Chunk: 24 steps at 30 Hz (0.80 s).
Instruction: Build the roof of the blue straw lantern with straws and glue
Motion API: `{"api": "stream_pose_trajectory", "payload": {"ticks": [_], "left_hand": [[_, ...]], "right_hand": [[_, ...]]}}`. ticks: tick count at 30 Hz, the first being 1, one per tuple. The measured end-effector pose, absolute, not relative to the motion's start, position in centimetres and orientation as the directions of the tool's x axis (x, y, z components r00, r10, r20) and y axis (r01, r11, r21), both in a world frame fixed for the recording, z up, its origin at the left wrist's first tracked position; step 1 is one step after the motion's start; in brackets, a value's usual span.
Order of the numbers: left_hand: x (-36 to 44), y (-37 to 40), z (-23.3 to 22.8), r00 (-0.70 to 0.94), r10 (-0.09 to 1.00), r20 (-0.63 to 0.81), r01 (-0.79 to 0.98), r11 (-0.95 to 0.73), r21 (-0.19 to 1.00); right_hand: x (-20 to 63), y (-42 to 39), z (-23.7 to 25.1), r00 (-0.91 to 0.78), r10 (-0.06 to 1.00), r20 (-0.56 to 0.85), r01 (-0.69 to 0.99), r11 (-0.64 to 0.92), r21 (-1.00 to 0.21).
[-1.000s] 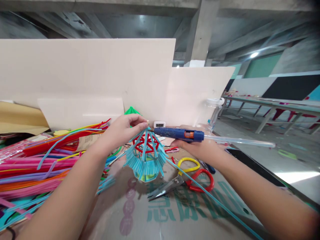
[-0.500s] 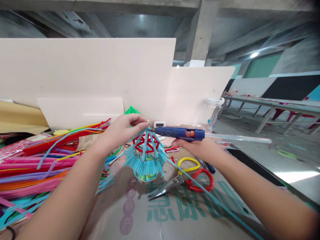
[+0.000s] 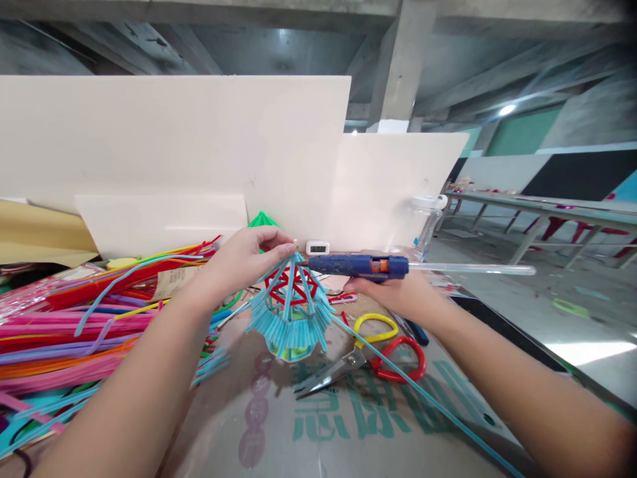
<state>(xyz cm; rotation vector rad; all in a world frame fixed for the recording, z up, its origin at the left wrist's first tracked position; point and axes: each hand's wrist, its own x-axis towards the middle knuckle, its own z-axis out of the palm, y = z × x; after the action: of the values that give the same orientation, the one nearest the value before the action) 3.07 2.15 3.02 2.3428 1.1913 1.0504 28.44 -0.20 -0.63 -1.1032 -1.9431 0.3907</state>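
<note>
Tall pale foam boards (image 3: 174, 146) wall off the back of the bench. Glossy brown cardboard sheet with green print (image 3: 348, 418) covers the work surface; bare room toward the near edge. Heap of fuzzy multicoloured pipe cleaners (image 3: 64, 325) crowds the left side.

Centre: small tent-shaped model of blue pipe cleaners with a red inner frame (image 3: 291, 312), fringed skirt, standing on the cardboard. Left hand (image 3: 249, 255), arm reaching in from lower left, fingertips pinched together on its peak. Right hand (image 3: 393, 292) wrapped around a blue hot glue gun with clear stick (image 3: 363, 265), held level, nozzle just beside the peak. Scissors with yellow and red loops (image 3: 368, 352) lie open, just right of the model.
</note>
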Motion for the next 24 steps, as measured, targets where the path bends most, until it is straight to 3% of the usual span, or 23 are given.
{"api": "stream_pose_trajectory", "payload": {"ticks": [16, 24], "left_hand": [[3.0, 2.2, 3.0, 0.386, 0.791, 0.475, 0.561, -0.610, 0.559], [2.9, 2.2, 2.9, 0.391, 0.788, 0.475, 0.561, -0.613, 0.556]], "right_hand": [[29.6, 0.3, -1.1, -0.325, 0.816, 0.479, 0.632, 0.564, -0.531], [29.9, 0.0, -0.3, -0.401, 0.798, 0.450, 0.550, 0.602, -0.578]]}}
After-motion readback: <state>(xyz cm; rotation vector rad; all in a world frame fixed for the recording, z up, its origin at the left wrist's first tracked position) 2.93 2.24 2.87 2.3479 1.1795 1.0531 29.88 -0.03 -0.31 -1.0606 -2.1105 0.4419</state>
